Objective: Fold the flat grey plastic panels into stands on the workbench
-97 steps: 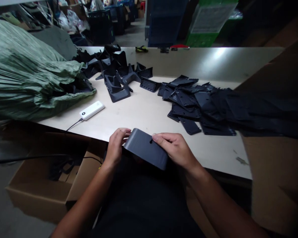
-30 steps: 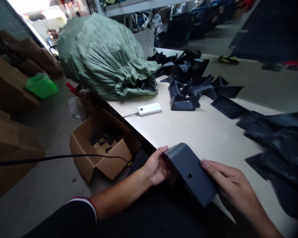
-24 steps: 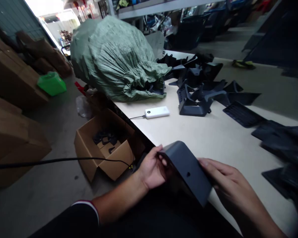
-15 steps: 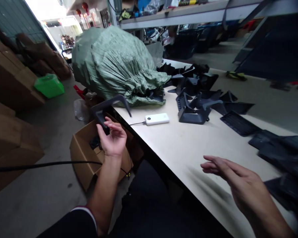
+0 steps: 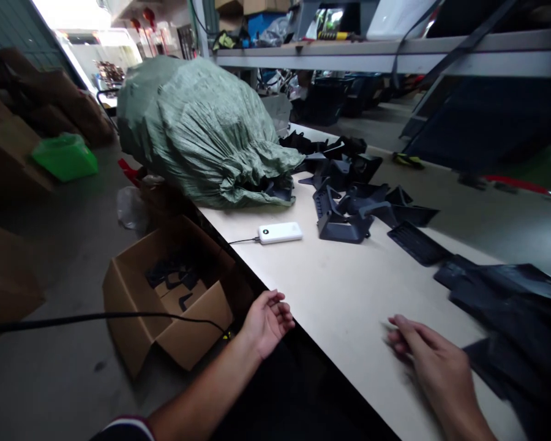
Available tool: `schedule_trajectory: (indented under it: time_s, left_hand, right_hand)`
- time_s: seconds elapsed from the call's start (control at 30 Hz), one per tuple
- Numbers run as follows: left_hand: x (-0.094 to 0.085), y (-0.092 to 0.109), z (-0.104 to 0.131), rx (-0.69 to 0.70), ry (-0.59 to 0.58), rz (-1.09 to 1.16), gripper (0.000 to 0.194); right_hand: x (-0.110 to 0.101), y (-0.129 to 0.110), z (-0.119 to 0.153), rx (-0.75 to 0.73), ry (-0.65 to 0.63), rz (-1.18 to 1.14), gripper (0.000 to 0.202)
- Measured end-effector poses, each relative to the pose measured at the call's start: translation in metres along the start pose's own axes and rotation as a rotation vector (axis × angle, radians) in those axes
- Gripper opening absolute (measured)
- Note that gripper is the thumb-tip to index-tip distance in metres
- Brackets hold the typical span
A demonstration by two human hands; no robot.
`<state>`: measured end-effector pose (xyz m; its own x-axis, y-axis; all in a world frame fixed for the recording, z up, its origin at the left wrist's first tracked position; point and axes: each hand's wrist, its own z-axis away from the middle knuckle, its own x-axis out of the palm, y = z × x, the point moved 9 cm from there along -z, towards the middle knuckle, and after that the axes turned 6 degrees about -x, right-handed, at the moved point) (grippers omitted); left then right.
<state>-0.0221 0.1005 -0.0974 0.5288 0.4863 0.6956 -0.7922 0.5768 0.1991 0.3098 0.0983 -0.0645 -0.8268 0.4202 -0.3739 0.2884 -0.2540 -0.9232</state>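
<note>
My left hand is over the table's near edge, palm up, with its fingers loosely curled and apart; it holds nothing. Above the right part of the white tabletop hovers my right hand, a little blurred, fingers extended and without anything in them. To the left of the table, an open cardboard box contains several black plastic parts. Beyond my hands, more dark plastic parts lie in a loose heap on the tabletop. Beside my right hand are black plastic pieces.
A large green woven sack lies on the table's far left, its mouth toward the heap. A white power bank with a cable is near the edge. A black cable crosses in front of the box. Behind is a shelf.
The dark angled plastic part at my left fingers above the box is no longer there. My left hand has moved right to the table's edge. My right hand has moved slightly down. The view has shifted.
</note>
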Motion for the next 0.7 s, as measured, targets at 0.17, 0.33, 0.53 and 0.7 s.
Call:
schedule_trajectory:
  time_s: [0.17, 0.33, 0.53, 0.7]
  left_hand:
    - [0.001, -0.014, -0.007, -0.003, -0.003, -0.082, 0.022]
    - [0.017, -0.016, -0.01, 0.039, -0.032, -0.15, 0.014]
    - [0.044, -0.001, -0.023, 0.151, -0.093, -0.25, 0.018]
    - [0.076, 0.009, -0.039, 0.342, -0.161, -0.471, 0.027]
  right_hand:
    - [0.003, 0.003, 0.002, -0.115, 0.099, 0.052, 0.051]
    - [0.001, 0.008, 0.002, -0.123, 0.125, 0.02, 0.052]
    - [0.001, 0.014, -0.003, -0.178, 0.114, -0.017, 0.054]
    - [0.006, 0.005, -0.001, -0.232, 0.082, -0.037, 0.049]
